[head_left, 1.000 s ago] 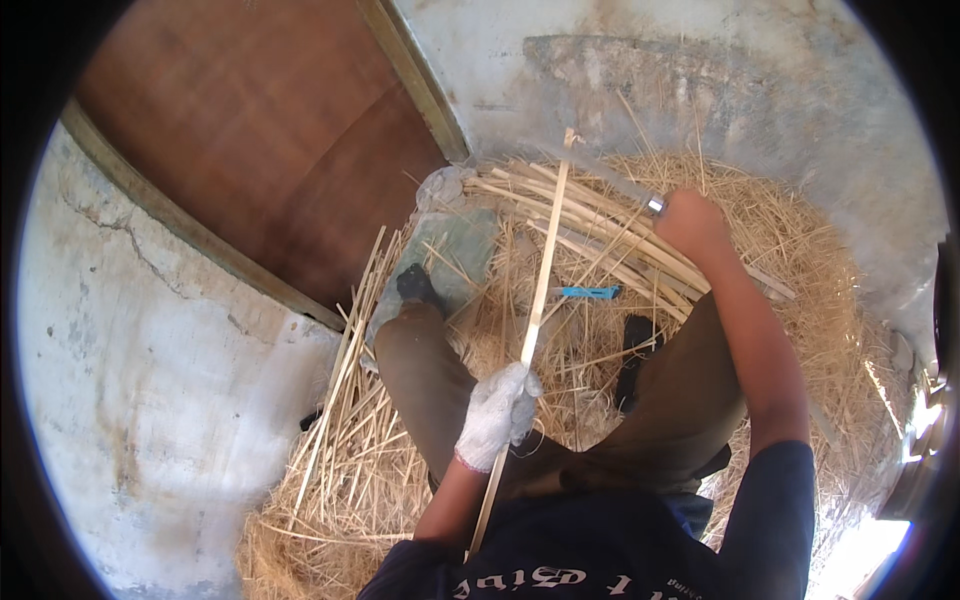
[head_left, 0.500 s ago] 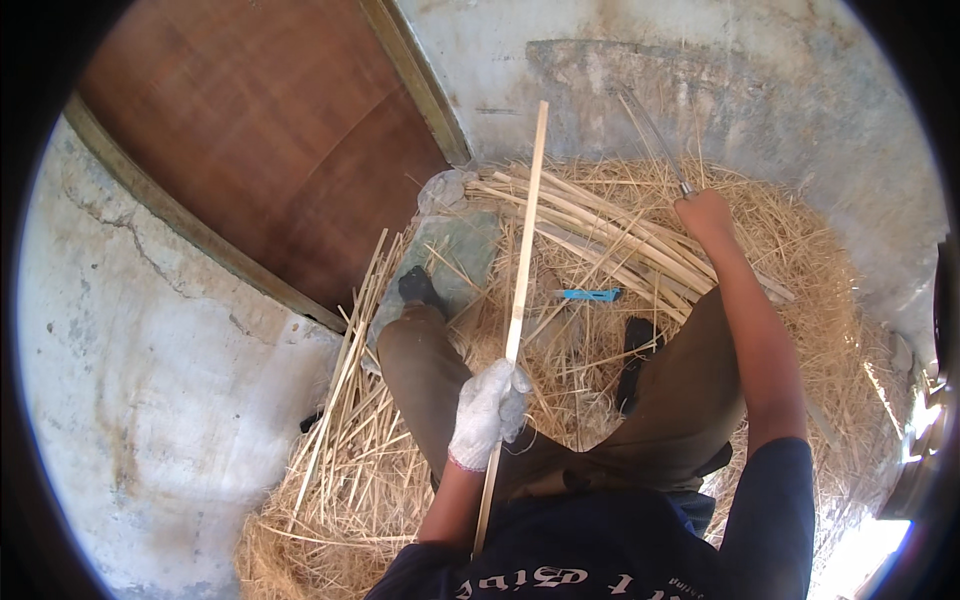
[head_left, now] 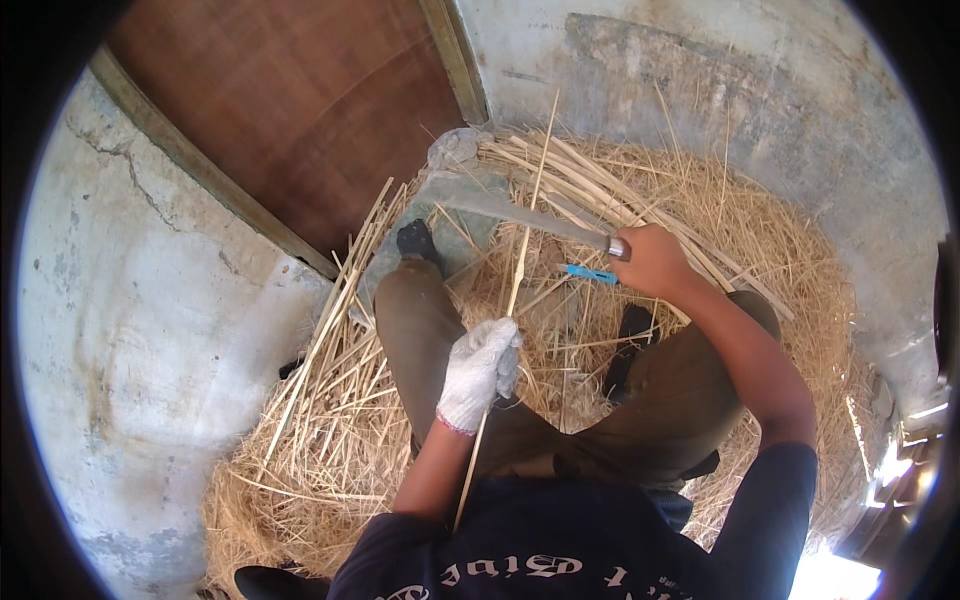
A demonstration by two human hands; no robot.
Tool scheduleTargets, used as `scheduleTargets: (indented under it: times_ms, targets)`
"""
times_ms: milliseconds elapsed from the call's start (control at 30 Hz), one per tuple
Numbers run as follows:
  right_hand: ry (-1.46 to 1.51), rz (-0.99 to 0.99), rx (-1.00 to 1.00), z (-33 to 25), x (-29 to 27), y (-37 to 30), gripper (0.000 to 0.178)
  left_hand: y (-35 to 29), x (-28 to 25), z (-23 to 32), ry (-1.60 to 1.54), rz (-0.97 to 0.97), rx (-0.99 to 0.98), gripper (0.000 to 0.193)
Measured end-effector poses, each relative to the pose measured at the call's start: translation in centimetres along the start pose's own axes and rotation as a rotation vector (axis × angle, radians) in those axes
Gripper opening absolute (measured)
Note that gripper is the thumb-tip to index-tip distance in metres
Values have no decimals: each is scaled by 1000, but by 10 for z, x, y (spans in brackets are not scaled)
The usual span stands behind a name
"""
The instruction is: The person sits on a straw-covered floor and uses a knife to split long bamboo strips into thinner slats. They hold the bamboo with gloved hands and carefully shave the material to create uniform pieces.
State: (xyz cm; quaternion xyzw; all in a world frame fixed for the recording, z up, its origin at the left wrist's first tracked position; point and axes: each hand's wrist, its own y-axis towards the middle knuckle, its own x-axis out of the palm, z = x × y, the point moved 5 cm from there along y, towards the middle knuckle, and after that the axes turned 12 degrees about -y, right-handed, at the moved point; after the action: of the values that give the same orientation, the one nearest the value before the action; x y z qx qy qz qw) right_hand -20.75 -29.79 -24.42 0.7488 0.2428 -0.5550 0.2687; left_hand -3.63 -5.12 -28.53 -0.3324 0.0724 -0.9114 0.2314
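Observation:
My left hand point(head_left: 481, 374), in a white knitted glove, is closed round a long, thin bamboo strip point(head_left: 519, 268). The strip slants up from beside my body toward the far wall, its narrow edge turned to me. My bare right hand point(head_left: 652, 260) is wrapped round the handle of a machete point(head_left: 540, 219). Its long grey blade points left and crosses the upper part of the strip; whether the two touch I cannot tell. Just below my right hand, a blue box cutter point(head_left: 591, 273) lies on the shavings.
Split bamboo strips point(head_left: 590, 190) lie piled beyond my feet, and thinner finished-looking strips point(head_left: 335, 318) at the left. Shavings point(head_left: 775, 260) cover the floor around my legs. A grey stone slab point(head_left: 467, 192) sits by the brown door point(head_left: 290, 120). Worn plaster walls point(head_left: 160, 330) stand close on both sides.
My right hand has come down and left, swinging the machete from upright by the far wall to across the strip. The strip has turned from its broad face to its edge.

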Motion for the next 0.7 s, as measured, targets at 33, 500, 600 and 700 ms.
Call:
scheduleTargets:
  times_ms: [33, 500, 600, 700]
  targets:
    - [8, -16, -37, -4, 4, 0, 22, 1, -3, -1, 15, 10, 13, 21]
    - [31, 1, -281, -12, 13, -10, 16, -1, 1, 3, 93, 68, 2, 21]
    - [65, 18, -333, -17, 9, -13, 15, -4, 2, 4, 91, 65, 5, 21]
    - [57, 58, -404, -22, 1, -14, 15, -4, 2, 5, 46, 39, 0, 21]
